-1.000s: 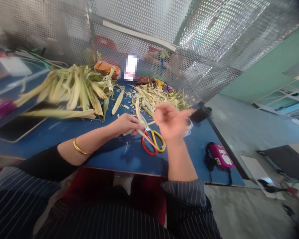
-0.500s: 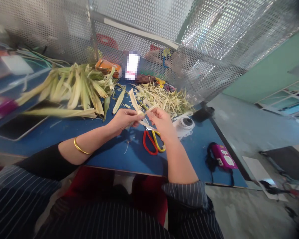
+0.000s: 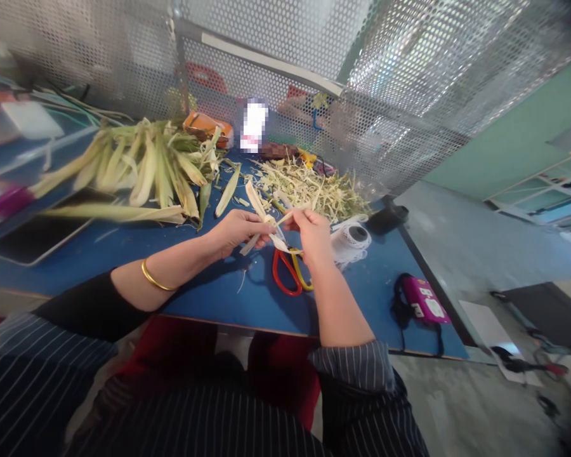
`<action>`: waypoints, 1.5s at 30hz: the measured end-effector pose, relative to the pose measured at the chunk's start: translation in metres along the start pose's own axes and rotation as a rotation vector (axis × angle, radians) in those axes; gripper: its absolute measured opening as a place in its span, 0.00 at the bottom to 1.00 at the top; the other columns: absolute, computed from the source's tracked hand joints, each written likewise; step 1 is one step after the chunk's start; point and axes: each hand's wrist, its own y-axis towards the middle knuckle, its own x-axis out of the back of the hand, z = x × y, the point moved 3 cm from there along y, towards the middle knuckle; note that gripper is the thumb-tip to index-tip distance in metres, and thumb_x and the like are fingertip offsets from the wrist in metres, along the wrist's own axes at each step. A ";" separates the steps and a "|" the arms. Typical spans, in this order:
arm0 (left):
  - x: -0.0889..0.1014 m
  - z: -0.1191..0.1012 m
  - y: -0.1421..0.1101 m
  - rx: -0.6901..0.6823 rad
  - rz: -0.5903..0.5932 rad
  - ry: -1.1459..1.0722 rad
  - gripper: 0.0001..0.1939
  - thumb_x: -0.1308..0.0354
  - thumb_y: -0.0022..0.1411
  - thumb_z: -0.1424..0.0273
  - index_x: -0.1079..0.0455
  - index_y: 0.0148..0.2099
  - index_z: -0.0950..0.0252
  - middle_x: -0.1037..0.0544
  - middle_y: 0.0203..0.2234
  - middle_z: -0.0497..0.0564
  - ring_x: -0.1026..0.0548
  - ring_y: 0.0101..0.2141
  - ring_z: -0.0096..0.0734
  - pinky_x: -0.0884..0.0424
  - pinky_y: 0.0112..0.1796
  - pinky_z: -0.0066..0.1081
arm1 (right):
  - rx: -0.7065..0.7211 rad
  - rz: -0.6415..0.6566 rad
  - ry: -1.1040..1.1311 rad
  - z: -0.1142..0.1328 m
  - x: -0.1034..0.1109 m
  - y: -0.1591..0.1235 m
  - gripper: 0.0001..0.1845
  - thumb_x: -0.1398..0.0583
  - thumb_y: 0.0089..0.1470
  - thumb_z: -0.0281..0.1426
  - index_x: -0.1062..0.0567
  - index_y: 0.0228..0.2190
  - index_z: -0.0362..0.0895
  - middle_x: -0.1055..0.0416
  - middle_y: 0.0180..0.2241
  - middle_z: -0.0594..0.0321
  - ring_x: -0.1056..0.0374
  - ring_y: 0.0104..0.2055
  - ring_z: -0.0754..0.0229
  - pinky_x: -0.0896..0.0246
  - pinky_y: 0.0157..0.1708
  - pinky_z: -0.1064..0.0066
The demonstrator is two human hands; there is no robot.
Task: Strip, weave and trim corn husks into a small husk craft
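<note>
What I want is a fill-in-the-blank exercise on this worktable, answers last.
The round, gold-coloured bangle is on the person's ____ arm. The bare left hand holds pale, flat husk strips above a smooth ____ tabletop. The metal scissors have one yellow loop handle and one ____ one. The white spool with a dark core stands to the scissors' ____.
left; blue; red; right

Stretches the left forearm (image 3: 171,273) inward on a low slant and the right forearm (image 3: 340,304) forward more steeply, leaning toward the left hand (image 3: 245,230). Pinches with that hand, and with the right hand (image 3: 311,231) just beside it. Curls the fingers (image 3: 292,219) of both hands, pointing them inward between the two.
</note>
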 end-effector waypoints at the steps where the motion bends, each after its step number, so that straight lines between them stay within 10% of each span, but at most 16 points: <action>1: 0.002 0.001 0.001 0.015 -0.043 -0.035 0.12 0.29 0.47 0.64 0.25 0.25 0.67 0.23 0.20 0.51 0.29 0.19 0.22 0.30 0.23 0.25 | 0.111 -0.088 -0.095 0.007 0.006 -0.003 0.13 0.42 0.55 0.39 0.25 0.30 0.43 0.26 0.29 0.59 0.30 0.31 0.59 0.35 0.37 0.63; 4: 0.009 0.001 0.005 0.041 -0.165 -0.173 0.12 0.28 0.46 0.66 0.24 0.29 0.69 0.23 0.22 0.50 0.27 0.21 0.23 0.27 0.28 0.26 | 0.513 -0.377 -0.365 0.032 0.016 -0.022 0.12 0.44 0.59 0.40 0.26 0.34 0.45 0.27 0.33 0.58 0.31 0.39 0.56 0.39 0.46 0.61; 7: 0.013 -0.002 0.007 -0.015 -0.248 -0.297 0.13 0.28 0.44 0.68 0.24 0.30 0.70 0.23 0.21 0.49 0.26 0.23 0.23 0.28 0.28 0.24 | 0.649 -0.167 -0.558 0.039 -0.002 -0.038 0.18 0.47 0.62 0.40 0.28 0.25 0.46 0.29 0.26 0.60 0.33 0.33 0.58 0.42 0.43 0.63; 11: 0.013 -0.005 0.004 -0.113 -0.361 -0.357 0.14 0.28 0.44 0.66 0.26 0.27 0.70 0.24 0.21 0.48 0.28 0.21 0.21 0.34 0.23 0.22 | 0.421 0.202 -0.691 0.021 -0.040 -0.043 0.19 0.43 0.59 0.46 0.25 0.26 0.45 0.27 0.26 0.61 0.34 0.29 0.60 0.46 0.34 0.68; 21: 0.006 -0.009 0.005 -0.057 -0.010 -0.310 0.06 0.32 0.50 0.74 0.23 0.30 0.73 0.23 0.22 0.52 0.28 0.21 0.24 0.32 0.22 0.25 | 0.096 0.288 -0.177 -0.002 -0.049 -0.037 0.20 0.46 0.60 0.39 0.32 0.19 0.45 0.33 0.18 0.67 0.36 0.22 0.64 0.44 0.28 0.71; 32: 0.016 -0.012 0.008 -0.076 -0.166 -0.367 0.05 0.36 0.58 0.76 0.25 0.29 0.71 0.21 0.23 0.51 0.24 0.24 0.22 0.28 0.30 0.23 | 0.074 0.624 -0.010 0.015 -0.053 -0.051 0.19 0.43 0.58 0.40 0.28 0.21 0.43 0.33 0.19 0.67 0.38 0.21 0.67 0.44 0.25 0.73; 39: 0.017 -0.011 0.009 -0.054 -0.124 -0.285 0.10 0.34 0.55 0.67 0.27 0.30 0.69 0.21 0.25 0.51 0.23 0.25 0.25 0.26 0.32 0.27 | 0.006 0.116 0.283 0.005 -0.029 -0.020 0.12 0.36 0.51 0.40 0.28 0.32 0.45 0.34 0.21 0.72 0.37 0.20 0.68 0.40 0.23 0.73; 45: 0.009 -0.010 0.004 -0.025 -0.107 -0.155 0.13 0.32 0.54 0.66 0.30 0.26 0.67 0.28 0.17 0.47 0.29 0.19 0.22 0.31 0.23 0.24 | -0.035 0.058 0.388 -0.001 -0.028 -0.017 0.10 0.36 0.50 0.38 0.26 0.30 0.45 0.29 0.23 0.69 0.34 0.20 0.67 0.33 0.24 0.71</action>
